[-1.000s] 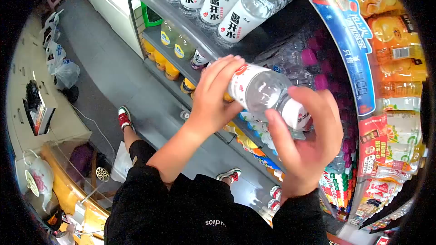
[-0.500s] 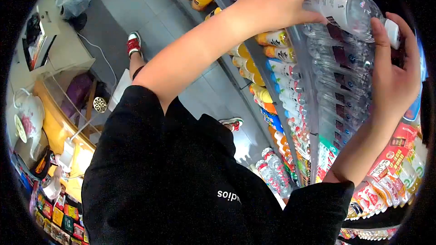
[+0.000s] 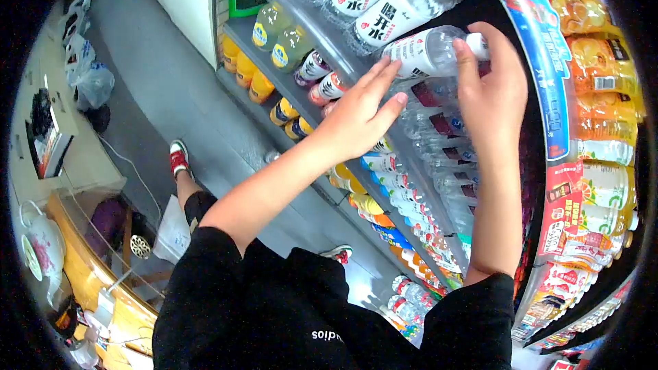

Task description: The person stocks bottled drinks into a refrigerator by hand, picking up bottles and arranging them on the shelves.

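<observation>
A clear water bottle (image 3: 439, 49) with a white label and white cap lies on its side at the shelf edge, its cap toward the right. My right hand (image 3: 492, 89) grips it around the neck and cap, thumb on the near side. At its base end is my left hand (image 3: 363, 113), fingers stretched out and thumb apart, the fingertips at the label. Beyond it, more bottles with the same white label (image 3: 381, 22) stand in a row. Below it on the same shelf are clear bottles with dark red labels (image 3: 442, 140).
Orange drink bottles (image 3: 603, 62) fill a shelf on the right behind a blue promotional strip (image 3: 538, 62). Lower shelves hold yellow-capped bottles (image 3: 260, 87) and small drinks. A wooden counter with a teapot (image 3: 44, 247) stands at left; plastic bags (image 3: 89, 72) hang near the drawers.
The view has shifted, bringing the row of white-labelled bottles into sight. The bottle is now down at the shelf edge, and my left hand has loosened from around it, fingers extended.
</observation>
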Demonstrator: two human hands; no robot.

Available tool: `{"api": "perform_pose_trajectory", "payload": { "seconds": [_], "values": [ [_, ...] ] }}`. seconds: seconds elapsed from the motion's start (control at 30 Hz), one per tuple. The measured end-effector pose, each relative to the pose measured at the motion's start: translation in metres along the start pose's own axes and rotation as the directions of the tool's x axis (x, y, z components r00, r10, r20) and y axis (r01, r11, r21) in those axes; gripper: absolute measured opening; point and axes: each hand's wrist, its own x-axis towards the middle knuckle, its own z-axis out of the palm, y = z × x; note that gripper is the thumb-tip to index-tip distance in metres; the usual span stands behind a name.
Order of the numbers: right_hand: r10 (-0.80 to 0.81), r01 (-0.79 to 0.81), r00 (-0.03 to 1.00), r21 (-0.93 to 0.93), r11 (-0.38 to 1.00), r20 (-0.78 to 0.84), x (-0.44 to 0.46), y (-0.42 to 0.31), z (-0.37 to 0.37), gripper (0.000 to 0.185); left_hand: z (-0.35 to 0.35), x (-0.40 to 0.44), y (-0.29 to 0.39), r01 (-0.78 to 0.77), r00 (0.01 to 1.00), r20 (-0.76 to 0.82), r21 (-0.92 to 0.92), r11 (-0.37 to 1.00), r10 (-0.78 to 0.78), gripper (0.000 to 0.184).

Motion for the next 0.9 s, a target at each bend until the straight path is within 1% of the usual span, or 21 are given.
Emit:
{"api": "perform_pose_trajectory", "payload": {
  "seconds": [0.07, 0.1, 0.13, 0.17, 0.23, 0.27, 0.3, 0.37, 0.43, 0.47, 0.5, 0.57, 0.6, 0.63, 0.7, 0.73, 0.77, 0.8, 0.83, 0.9],
  "values": [
    [0.04, -0.04, 0.999, 0.01, 0.999, 0.012, 0.005, 0.003, 0.005, 0.024, 0.005, 0.003, 0.001, 0.041, 0.999, 0.034, -0.011, 0.999, -0.041, 0.051],
    [0.069, -0.069, 0.997, 0.012, 0.998, 0.02, 0.007, 0.006, 0.008, 0.024, 0.007, 0.005, 0.002, 0.022, 0.999, 0.046, 0.0, 1.0, -0.022, 0.051],
    [0.093, -0.094, 0.995, 0.046, 0.994, 0.032, 0.009, 0.011, 0.012, 0.025, 0.009, 0.007, 0.002, 0.062, 0.997, 0.043, -0.06, 0.996, -0.06, 0.051],
    [0.158, -0.16, 0.986, 0.049, 0.986, 0.055, 0.013, 0.013, 0.014, 0.026, 0.01, 0.008, 0.002, 0.105, 0.994, 0.042, -0.119, 0.987, -0.101, 0.052],
    [0.26, -0.277, 0.955, 0.112, 0.954, 0.143, 0.02, 0.018, 0.013, 0.029, 0.012, 0.012, 0.003, 0.107, 0.993, 0.067, -0.128, 0.986, -0.099, 0.055],
    [0.27, -0.285, 0.954, 0.114, 0.952, 0.131, 0.023, 0.023, 0.015, 0.029, 0.014, 0.014, 0.005, 0.142, 0.989, 0.063, -0.158, 0.977, -0.134, 0.057],
    [0.293, -0.304, 0.948, 0.082, 0.949, 0.122, 0.024, 0.031, 0.02, 0.029, 0.015, 0.015, 0.007, 0.179, 0.984, 0.06, -0.19, 0.965, -0.171, 0.059],
    [0.329, -0.336, 0.938, 0.048, 0.941, 0.108, 0.028, 0.048, 0.029, 0.03, 0.016, 0.021, 0.006, 0.193, 0.98, 0.079, -0.189, 0.963, -0.181, 0.063],
    [0.382, -0.377, 0.916, -0.058, 0.924, 0.126, 0.032, 0.061, 0.035, 0.03, 0.019, 0.03, -0.001, 0.211, 0.976, 0.125, -0.341, 0.916, -0.179, 0.064],
    [0.383, -0.358, 0.917, -0.196, 0.913, 0.113, 0.036, 0.05, 0.027, 0.03, 0.02, 0.033, -0.003, 0.245, 0.968, 0.149, -0.386, 0.889, -0.202, 0.066],
    [0.393, -0.368, 0.913, -0.198, 0.909, 0.11, 0.038, 0.053, 0.027, 0.03, 0.021, 0.036, -0.005, 0.249, 0.966, 0.159, -0.383, 0.89, -0.201, 0.066],
    [0.262, -0.234, 0.957, -0.202, 0.951, 0.127, 0.047, 0.057, 0.028, 0.032, 0.023, 0.041, -0.008, 0.287, 0.957, 0.167, -0.405, 0.868, -0.238, 0.07],
    [0.307, -0.259, 0.939, -0.271, 0.927, 0.153, 0.05, 0.053, 0.025, 0.034, 0.021, 0.044, -0.01, 0.297, 0.952, 0.188, -0.394, 0.87, -0.24, 0.073],
    [0.316, -0.268, 0.937, -0.273, 0.924, 0.151, 0.052, 0.048, 0.023, 0.034, 0.022, 0.047, -0.011, 0.3, 0.951, 0.197, -0.39, 0.87, -0.24, 0.073],
    [0.202, -0.178, 0.979, -0.378, 0.908, 0.025, 0.055, 0.039, 0.02, 0.029, 0.022, 0.053, -0.013, 0.338, 0.938, 0.246, -0.488, 0.804, -0.245, 0.076],
    [0.186, -0.158, 0.981, -0.302, 0.94, 0.064, 0.058, 0.05, 0.023, 0.025, 0.022, 0.055, -0.013, 0.361, 0.928, 0.284, -0.519, 0.775, -0.242, 0.077],
    [0.193, -0.166, 0.979, -0.302, 0.939, 0.063, 0.058, 0.047, 0.02, 0.025, 0.023, 0.058, -0.012, 0.365, 0.925, 0.29, -0.515, 0.775, -0.243, 0.077],
    [0.155, -0.123, 0.986, -0.375, 0.919, 0.057, 0.062, 0.042, 0.015, 0.022, 0.025, 0.06, -0.011, 0.376, 0.923, 0.293, -0.54, 0.753, -0.251, 0.077],
    [0.151, -0.121, 0.987, -0.379, 0.918, 0.052, 0.065, 0.042, 0.015, 0.022, 0.026, 0.063, -0.01, 0.385, 0.92, 0.295, -0.566, 0.729, -0.257, 0.077],
    [0.153, -0.124, 0.987, -0.379, 0.917, 0.049, 0.065, 0.042, 0.015, 0.022, 0.027, 0.068, -0.012, 0.387, 0.919, 0.305, -0.567, 0.727, -0.252, 0.076]
  ]
}}
